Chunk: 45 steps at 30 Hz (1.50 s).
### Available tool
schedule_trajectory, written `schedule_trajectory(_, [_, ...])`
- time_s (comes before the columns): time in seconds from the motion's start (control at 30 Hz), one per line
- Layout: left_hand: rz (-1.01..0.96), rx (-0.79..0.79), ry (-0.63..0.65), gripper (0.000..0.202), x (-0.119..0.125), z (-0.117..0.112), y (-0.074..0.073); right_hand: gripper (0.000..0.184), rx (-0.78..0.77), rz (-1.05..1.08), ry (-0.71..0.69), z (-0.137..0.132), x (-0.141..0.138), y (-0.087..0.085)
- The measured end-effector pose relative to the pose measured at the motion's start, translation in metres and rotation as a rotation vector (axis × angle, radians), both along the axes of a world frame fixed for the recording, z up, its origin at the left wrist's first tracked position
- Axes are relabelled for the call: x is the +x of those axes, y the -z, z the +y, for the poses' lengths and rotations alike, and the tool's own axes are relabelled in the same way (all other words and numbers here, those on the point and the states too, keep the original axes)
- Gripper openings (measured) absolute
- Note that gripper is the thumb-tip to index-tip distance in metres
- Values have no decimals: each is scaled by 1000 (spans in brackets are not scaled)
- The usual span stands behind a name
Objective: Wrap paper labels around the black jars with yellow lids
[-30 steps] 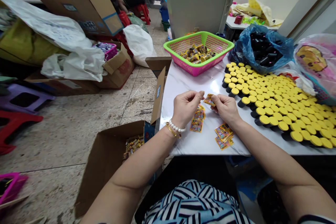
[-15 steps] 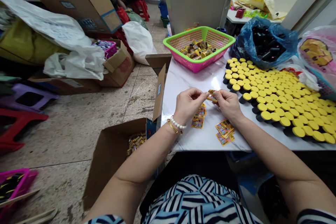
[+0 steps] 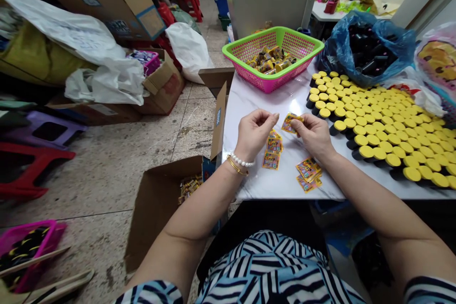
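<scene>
My right hand [image 3: 315,135] pinches the edge of a small printed yellow-and-orange card [image 3: 291,122] just above the white marble table [image 3: 285,185]. My left hand [image 3: 254,133] is apart from that card, its fingertips closed together with nothing visible in them. A short stack of similar cards [image 3: 273,152] lies just below my left fingertips, and another pile [image 3: 308,173] lies below my right hand. To the right, several rows of black tubes with yellow caps [image 3: 377,133] stand close together. A pearl bracelet and gold bangle circle my left wrist.
A pink-and-green plastic basket [image 3: 270,86] holds small wrapped yellow items at the table's back. Beside it is a blue bag of black tubes [image 3: 366,47]. An open cardboard box [image 3: 156,209] stands on the floor left of the table, among stools, bags and more boxes.
My left hand has come away from the card and moved left, leaving it in my right fingers. The card has shifted slightly upward and the view has tilted a little.
</scene>
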State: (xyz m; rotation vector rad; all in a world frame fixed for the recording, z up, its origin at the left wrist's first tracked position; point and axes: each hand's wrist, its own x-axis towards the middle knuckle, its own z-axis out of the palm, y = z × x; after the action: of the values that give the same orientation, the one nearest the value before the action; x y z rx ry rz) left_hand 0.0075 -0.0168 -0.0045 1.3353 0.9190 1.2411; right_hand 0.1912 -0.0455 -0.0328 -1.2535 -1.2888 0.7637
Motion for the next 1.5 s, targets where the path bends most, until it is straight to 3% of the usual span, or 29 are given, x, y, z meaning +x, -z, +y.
schedule_trajectory(0.3, [-2,83,-44,26,2,-4,1,30,35,133,-39,-3,-2,-4])
schedule_trajectory(0.53, [100,52,10,29,3,-1,7,26,62,203,-73,-1,-3,-2])
schedule_trajectory(0.73, [68,24,55,34,3,-1,10,24,85,232,-93,-1,-4,-1])
schedule_trajectory(1.07, [170,216,-83,21,1,-7,1,33,65,135,-76,1,-3,2])
schedule_trajectory(1.2, [202,260,-55,17,0,-5,0,31,91,80,-95,-1,-4,1])
schedule_trajectory(1.37, [142,164,-2,23,1,-5,1,32,110,36,-81,-1,-4,1])
schedule_trajectory(1.5, [202,273,-44,16,1,-10,-2,31,101,20,-56,0,-2,4])
